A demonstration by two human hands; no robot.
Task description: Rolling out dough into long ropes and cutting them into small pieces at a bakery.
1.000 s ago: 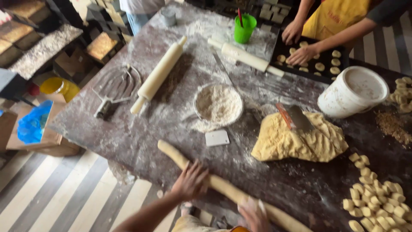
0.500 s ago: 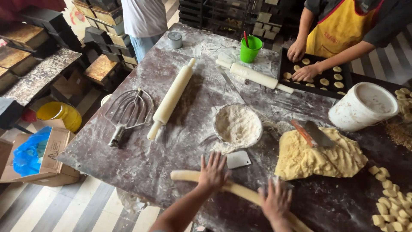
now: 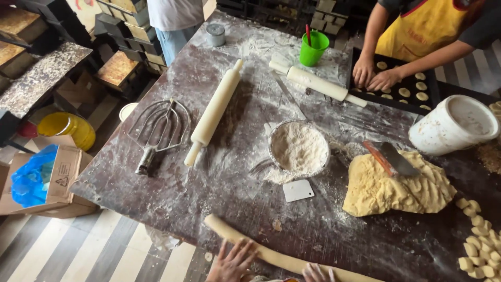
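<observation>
Pale dough, rolled into a long rope, lies across the near edge of the floured dark table in the head view, running from mid-table down toward the lower right; the person's left hand lies flat on it with fingers spread wide, palm down, gripping nothing; the right hand is only partly in frame at the bottom edge, resting on the same rope, and how wide its fingers stand cannot be told. Beyond the rope sit a white plastic scraper, a metal bowl of flour, and a big mound of yellow dough with a bench knife lying on top; cut dough pieces gather at the right edge. Farther off lie a wire whisk attachment, two white rolling pins and, a green cup, a small tin and a white bucket; a co-worker in a yellow apron presses both hands onto a black tray of dough rounds.

The rope lies close to the table's near edge, so a roll drawn too far toward the body could likely drop its left end off the table; uneven pressure between the two hands could thin it in one place and tear it; a bare patch with little flour might make it stick and stretch.
</observation>
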